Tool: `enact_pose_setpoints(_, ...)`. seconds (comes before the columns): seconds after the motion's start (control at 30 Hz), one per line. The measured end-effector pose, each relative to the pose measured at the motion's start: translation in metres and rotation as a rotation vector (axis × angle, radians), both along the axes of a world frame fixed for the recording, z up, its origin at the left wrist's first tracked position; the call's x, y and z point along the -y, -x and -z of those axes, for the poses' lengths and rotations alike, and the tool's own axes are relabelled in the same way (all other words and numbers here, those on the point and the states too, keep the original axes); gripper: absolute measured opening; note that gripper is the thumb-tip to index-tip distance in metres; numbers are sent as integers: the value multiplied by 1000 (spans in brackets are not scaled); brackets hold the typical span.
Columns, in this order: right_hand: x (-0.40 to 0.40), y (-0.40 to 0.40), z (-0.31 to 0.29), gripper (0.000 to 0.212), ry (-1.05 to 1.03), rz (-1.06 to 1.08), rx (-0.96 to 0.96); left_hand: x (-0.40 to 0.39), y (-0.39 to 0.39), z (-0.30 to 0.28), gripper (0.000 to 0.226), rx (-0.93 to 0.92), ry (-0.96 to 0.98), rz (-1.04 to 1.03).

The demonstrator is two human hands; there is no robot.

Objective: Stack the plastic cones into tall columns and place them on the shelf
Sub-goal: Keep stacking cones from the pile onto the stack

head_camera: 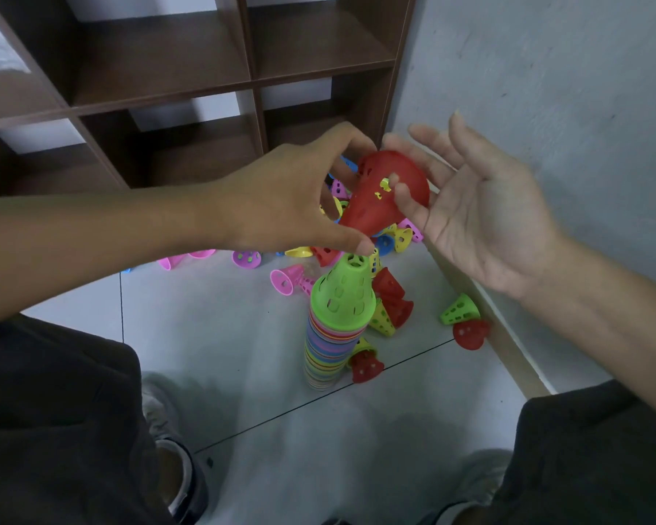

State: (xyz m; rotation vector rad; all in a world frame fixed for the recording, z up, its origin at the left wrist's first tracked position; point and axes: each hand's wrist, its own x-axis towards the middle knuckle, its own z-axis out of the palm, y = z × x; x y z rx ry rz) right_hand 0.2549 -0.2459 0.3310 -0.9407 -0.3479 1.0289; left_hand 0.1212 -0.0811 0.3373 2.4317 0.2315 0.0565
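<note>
Seen from above, a person's left hand reaches in from the left of the frame and grips a red cone at the centre, fingers and thumb curled around it. The right hand, entering from the right, is spread open palm-up, its straight fingers touching the cone's wide end. Directly below stands a tall column of stacked cones on the tiled floor, a green cone on top. Loose cones in pink, yellow, red and green lie scattered around it. A dark wooden shelf fills the upper left.
</note>
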Motion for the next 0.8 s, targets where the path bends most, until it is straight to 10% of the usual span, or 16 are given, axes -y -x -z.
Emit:
enact_pose_setpoints(0.53, -1, -6, 6, 34, 140, 94, 341, -8, 0, -4, 20, 283, 136, -206)
enact_pose_setpoints(0.8, 0, -3, 13, 24, 320, 115, 594, -3, 2, -7, 33, 239, 1, -75)
